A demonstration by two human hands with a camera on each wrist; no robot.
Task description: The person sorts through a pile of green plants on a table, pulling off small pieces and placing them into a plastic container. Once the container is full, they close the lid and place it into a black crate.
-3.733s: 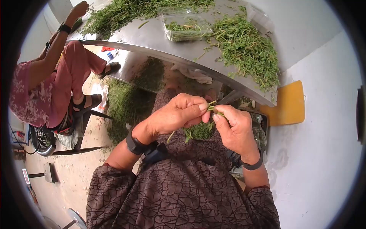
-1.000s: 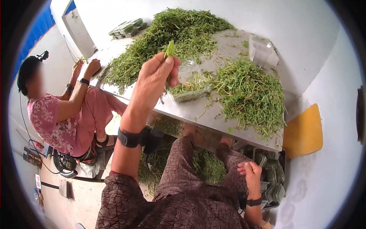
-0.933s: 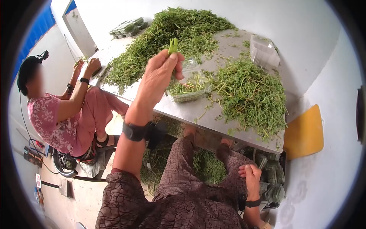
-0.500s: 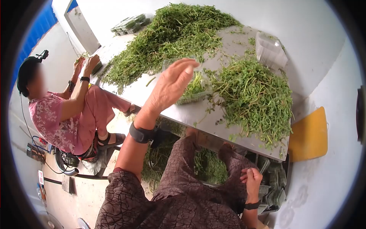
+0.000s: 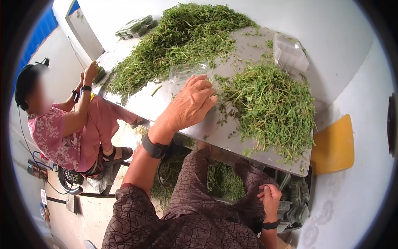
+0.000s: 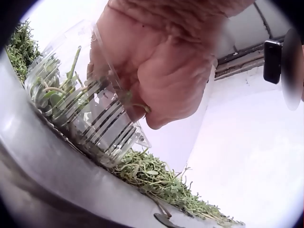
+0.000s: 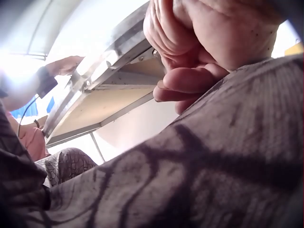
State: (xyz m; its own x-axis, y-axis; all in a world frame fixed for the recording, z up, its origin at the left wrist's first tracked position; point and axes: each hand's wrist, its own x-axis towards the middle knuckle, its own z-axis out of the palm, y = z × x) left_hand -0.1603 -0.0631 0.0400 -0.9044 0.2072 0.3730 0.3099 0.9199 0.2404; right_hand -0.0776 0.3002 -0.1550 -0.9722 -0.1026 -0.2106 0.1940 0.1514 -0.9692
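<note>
My left hand [image 5: 192, 101] is down over a clear plastic box [image 6: 102, 135] near the table's front edge, fingers bent loosely into it. In the left wrist view, green leafy stems [image 6: 59, 97] lie inside the box, and a small sprig shows by the thumb. The hand hides most of the box in the head view, where its raised clear lid [image 5: 186, 71] shows behind. My right hand [image 5: 271, 198] rests on the thigh with loosely curled fingers, holding nothing. Beside the box, to the right, spreads a heap of leafy greens [image 5: 275, 112].
A larger heap of greens [image 5: 186, 37] covers the back of the metal table [image 5: 253, 47]. Stacked clear boxes [image 5: 290, 56] stand at the back right, filled boxes [image 5: 137, 27] at the back left. Another person [image 5: 62, 124] sits at left. A crate of clear containers [image 5: 294, 193] is at lower right.
My hands pinched stems together at first. Then the left carried a bunch over the table and let it go at the box; now it has lowered into the box. The right dropped to the thigh.
</note>
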